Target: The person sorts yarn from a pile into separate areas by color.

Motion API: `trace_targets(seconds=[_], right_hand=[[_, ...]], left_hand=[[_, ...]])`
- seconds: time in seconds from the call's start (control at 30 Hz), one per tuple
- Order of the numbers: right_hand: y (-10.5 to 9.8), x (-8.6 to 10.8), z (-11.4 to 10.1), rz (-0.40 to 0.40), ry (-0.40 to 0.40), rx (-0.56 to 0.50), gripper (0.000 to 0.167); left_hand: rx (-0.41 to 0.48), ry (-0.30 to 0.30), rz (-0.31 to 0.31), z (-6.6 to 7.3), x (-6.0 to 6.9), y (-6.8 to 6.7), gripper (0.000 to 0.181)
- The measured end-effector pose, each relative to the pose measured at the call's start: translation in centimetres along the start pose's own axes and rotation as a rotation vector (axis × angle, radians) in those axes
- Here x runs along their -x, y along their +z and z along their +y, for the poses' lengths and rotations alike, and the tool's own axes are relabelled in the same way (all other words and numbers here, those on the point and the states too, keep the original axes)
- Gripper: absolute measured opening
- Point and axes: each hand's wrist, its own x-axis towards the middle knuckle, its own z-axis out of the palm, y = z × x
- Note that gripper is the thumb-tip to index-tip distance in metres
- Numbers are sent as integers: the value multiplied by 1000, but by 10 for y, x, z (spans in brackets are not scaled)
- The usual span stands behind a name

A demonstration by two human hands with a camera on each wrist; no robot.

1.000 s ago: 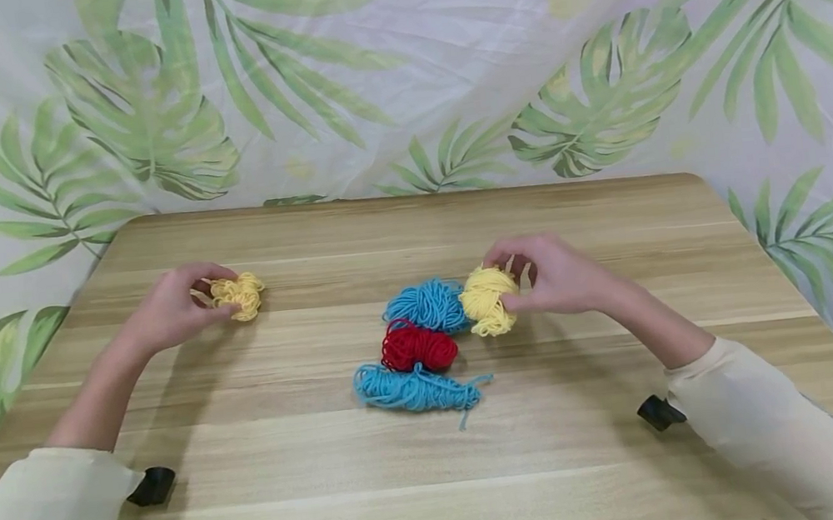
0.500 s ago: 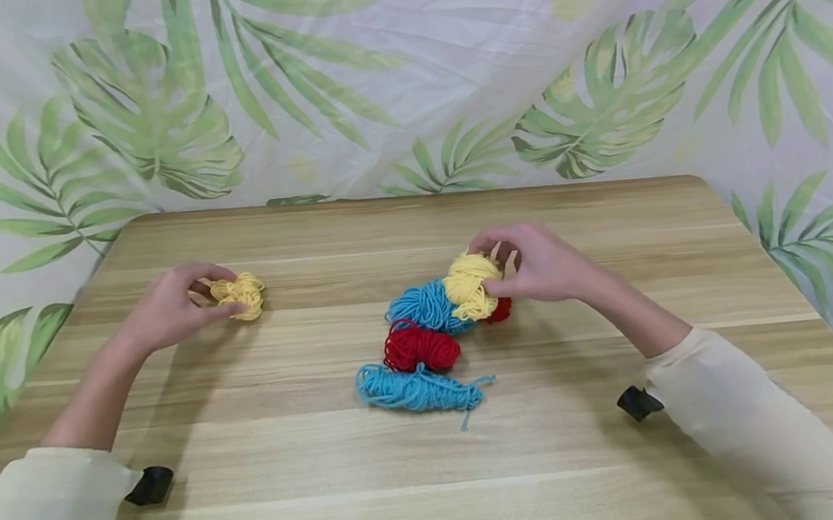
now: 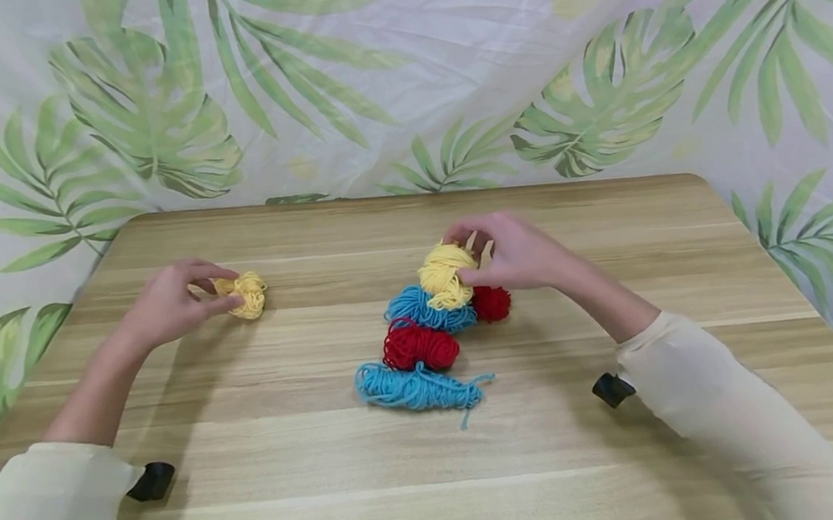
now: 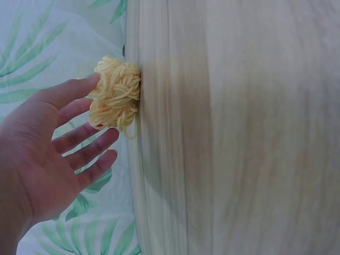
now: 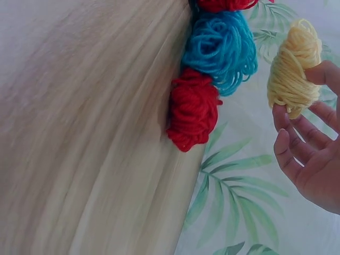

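Observation:
In the head view my left hand pinches a small pale-yellow yarn bundle at the table's left; the left wrist view shows that bundle between thumb and fingers, against the tabletop. My right hand holds a larger yellow yarn ball. From the right wrist that ball appears lifted off the table, apart from the other yarn. Below it lie a blue yarn bundle and, to its right, a red ball. Nearer are a second red bundle and a long blue skein.
The wooden table carries all the yarn. Behind it hangs a leaf-patterned cloth. A black device sits at each sleeve, one on the left and one on the right.
My right hand has carried the yellow ball left and away from me, from beside the blue bundle to above it, uncovering the red ball. The left hand has barely moved.

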Motion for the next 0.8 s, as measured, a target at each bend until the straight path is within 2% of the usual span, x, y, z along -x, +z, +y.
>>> trace_targets(seconds=[0.1, 0.3, 0.53, 0.8], right_hand=[[2, -5, -2, -6, -11, -7, 38], [7, -15, -7, -22, 1, -12, 39], [15, -24, -11, -37, -30, -32, 37], [21, -34, -15, -52, -30, -43, 34]], left_hand=[[1, 15, 0, 0, -1, 1, 34], [16, 2, -9, -1, -2, 3, 32], [24, 1, 0, -2, -3, 6, 30], [46, -43, -25, -2, -5, 9, 31]])
